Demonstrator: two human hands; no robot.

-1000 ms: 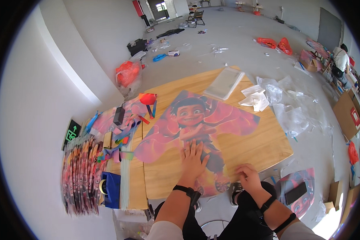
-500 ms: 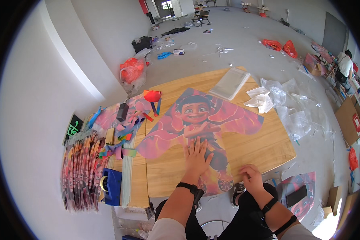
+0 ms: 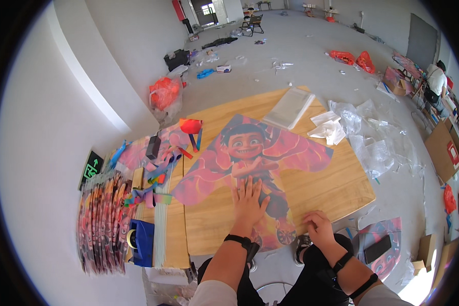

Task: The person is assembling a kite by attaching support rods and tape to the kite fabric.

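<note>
A kite-shaped printed sheet point(image 3: 306, 153) lies flat on the wooden table point(image 3: 341, 188); it has a cartoon child in pink and flame colours. My left hand point(image 3: 249, 204) rests palm down on the middle of the figure, fingers stretched out and a little spread. Its lower end reaches the table's front edge. By that edge, to the right of the sheet, is my right hand point(image 3: 320, 228), fingers curled in and apart from the sheet; I see nothing in them.
At the left stand a blue tape dispenser point(image 3: 142, 242), a stack of folded printed sheets point(image 3: 99, 219), thin pale rods point(image 3: 160, 232), coloured ribbons point(image 3: 158, 186) and a black block point(image 3: 153, 147). Clear plastic sleeves point(image 3: 289, 108) and crumpled white paper point(image 3: 327, 127) lie at the back. A phone point(image 3: 377, 249) is at lower right.
The whole view has shifted slightly, with the far things a little to the left. Both hands keep their places, the left still flat on the printed sheet.
</note>
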